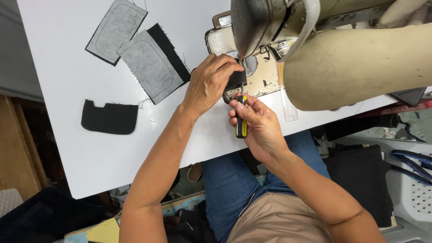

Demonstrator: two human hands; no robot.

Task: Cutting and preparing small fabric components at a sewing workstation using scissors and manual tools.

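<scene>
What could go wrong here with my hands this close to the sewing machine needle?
The left hand pins a black fabric piece right beside the needle area; a slip could catch the fingers. The right hand points a yellow-handled tool toward the left fingers and might jab them.

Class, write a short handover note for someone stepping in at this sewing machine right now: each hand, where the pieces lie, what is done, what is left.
Left hand: pressing a small black fabric piece onto the machine bed by the needle.
Right hand: gripping a yellow-and-black screwdriver, tip up toward that piece.
On the white table: two grey-lined pieces and one black shaped piece, lying apart to the left.
Done: cannot tell; no stitching visible.
Left: the three pieces on the table lie untouched.
</scene>
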